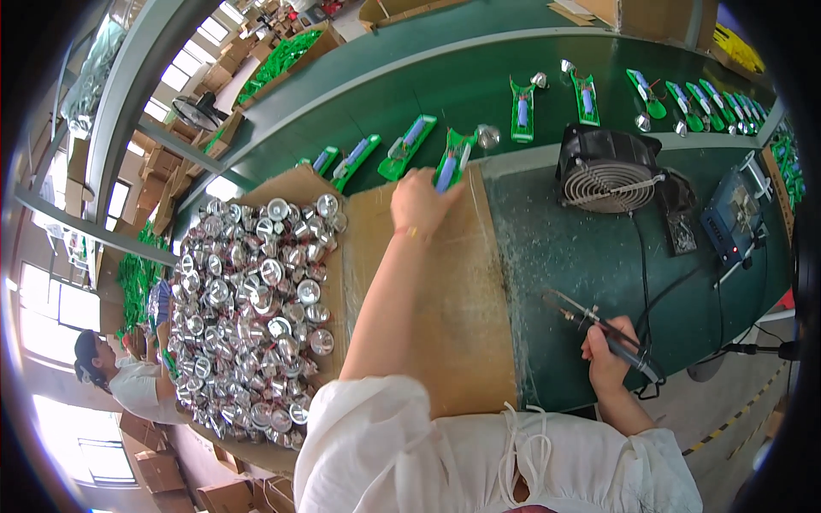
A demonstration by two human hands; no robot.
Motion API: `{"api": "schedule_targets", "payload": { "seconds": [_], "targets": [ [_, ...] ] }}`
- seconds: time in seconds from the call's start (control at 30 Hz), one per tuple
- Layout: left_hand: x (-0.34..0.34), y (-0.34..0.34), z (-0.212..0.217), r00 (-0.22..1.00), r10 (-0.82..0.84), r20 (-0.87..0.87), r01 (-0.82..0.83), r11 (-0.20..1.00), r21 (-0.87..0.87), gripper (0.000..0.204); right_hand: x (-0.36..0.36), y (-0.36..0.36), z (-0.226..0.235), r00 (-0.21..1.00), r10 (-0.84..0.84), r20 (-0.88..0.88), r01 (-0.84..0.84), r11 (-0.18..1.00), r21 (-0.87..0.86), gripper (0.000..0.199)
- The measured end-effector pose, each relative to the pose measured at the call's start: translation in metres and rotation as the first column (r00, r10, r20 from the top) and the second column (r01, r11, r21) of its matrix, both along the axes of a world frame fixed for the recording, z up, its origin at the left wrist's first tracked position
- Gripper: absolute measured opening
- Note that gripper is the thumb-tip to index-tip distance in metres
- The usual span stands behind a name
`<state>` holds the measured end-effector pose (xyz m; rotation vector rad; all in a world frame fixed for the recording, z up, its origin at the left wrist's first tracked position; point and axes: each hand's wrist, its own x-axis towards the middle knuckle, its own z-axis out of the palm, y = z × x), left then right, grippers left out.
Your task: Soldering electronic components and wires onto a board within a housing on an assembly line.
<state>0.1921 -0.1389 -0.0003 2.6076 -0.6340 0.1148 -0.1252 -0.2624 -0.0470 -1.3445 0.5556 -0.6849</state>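
Cdbd box point(299, 183) full of silver lamp cups point(263, 286), my L
My L hand point(421, 198) pinching green housing point(458, 147) w/ blue cell point(446, 173); R hand point(608, 357) wrapped round soldering iron point(600, 321).

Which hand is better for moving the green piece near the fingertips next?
Probably the left hand: it is right at the near end of the green piece. The right hand is farther away and holds a soldering iron.

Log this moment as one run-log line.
Left hand: at green-and-blue unit | right hand: holding soldering iron | silvery reflector cups: heaped in cardboard box | fan: on green bench
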Motion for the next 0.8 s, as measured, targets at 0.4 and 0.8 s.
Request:
{"api": "schedule_targets", "payload": {
  "seconds": [0.4, 0.8],
  "targets": [
    [0.084, 0.040, -0.007, 0.992, 0.108, 0.058, -0.115, 0.986, 0.121, 0.046, 0.005, 0.001, 0.004, 0.995, 0.044, -0.086, -0.040, 0.998, 0.049, 0.014],
    [-0.164, 0.101, 0.005, 0.995, -0.091, 0.028, 0.094, 0.982, -0.166, 0.052, 0.010, 0.006, 0.003, 0.993, -0.054, -0.107, 0.046, 0.996, -0.075, 0.015]
  ]
}}
